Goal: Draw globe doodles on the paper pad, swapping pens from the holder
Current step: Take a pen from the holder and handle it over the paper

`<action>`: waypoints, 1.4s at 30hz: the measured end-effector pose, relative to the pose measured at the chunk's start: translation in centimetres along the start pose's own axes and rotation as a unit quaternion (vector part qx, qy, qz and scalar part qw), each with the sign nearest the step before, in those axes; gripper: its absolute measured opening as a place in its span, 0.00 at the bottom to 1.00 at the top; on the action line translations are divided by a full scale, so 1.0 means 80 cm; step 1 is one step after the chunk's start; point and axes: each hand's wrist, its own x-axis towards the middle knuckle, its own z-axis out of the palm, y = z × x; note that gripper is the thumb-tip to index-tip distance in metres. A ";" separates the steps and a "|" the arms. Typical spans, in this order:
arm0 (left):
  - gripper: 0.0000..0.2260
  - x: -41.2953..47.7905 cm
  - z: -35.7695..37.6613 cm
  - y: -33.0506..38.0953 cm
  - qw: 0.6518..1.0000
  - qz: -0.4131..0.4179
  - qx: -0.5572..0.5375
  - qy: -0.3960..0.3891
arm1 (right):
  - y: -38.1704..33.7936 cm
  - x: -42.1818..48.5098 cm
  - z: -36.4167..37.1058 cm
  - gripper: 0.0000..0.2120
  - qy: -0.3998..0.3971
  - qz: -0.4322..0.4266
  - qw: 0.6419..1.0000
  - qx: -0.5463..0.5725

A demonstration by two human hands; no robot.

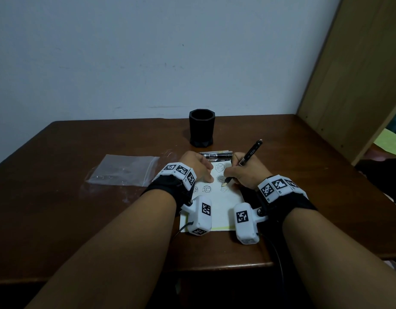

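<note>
A white paper pad [223, 198] lies on the dark wooden table [81, 208] in front of me, with several small globe doodles [207, 188] on its upper half. My right hand [248, 172] grips a black pen [248, 158], its tip touching the pad beside a half-drawn globe. My left hand [198, 167] rests on the pad's upper left part, fingers curled, pressing it down. A black faceted pen holder [201, 127] stands behind the pad; no pens stick out of it. Other black pens [216, 155] lie flat on the table between holder and pad.
A clear plastic zip bag [123, 170] lies flat to the left of the pad. A wooden panel [353, 74] rises at the right side of the table. The wall stands right behind the holder. White tracker blocks sit on both wrists.
</note>
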 end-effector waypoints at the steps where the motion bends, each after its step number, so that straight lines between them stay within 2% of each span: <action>1: 0.12 0.001 0.000 0.000 1.000 0.002 0.001 0.001 | 0.001 0.001 -0.001 0.19 0.011 -0.001 1.000 0.005; 7: 0.13 0.000 -0.001 0.001 1.000 -0.005 0.001 0.000 | 0.001 0.002 -0.004 0.19 -0.025 0.019 0.999 -0.018; 12: 0.12 0.001 -0.001 -0.001 1.000 -0.007 0.000 0.000 | 0.004 0.002 -0.006 0.18 0.018 0.011 1.000 -0.014; 16: 0.12 0.002 -0.001 -0.002 1.000 -0.006 0.000 -0.002 | 0.002 0.002 -0.006 0.18 0.000 0.022 0.999 -0.028; 21: 0.11 -0.001 -0.002 -0.001 1.000 -0.009 -0.001 -0.001 | 0.002 0.001 -0.005 0.18 0.022 0.012 1.000 -0.014; 28: 0.11 -0.003 -0.002 -0.001 1.000 -0.005 0.009 0.006 | -0.002 -0.003 -0.001 0.20 -0.036 0.014 0.999 -0.029; 36: 0.11 0.004 0.001 -0.001 1.000 -0.014 -0.004 0.003 | 0.004 0.002 -0.007 0.17 0.031 0.023 0.999 -0.019; 42: 0.10 0.010 0.001 0.004 1.000 -0.028 0.005 0.007 | 0.002 0.002 0.001 0.19 -0.012 0.011 1.000 -0.026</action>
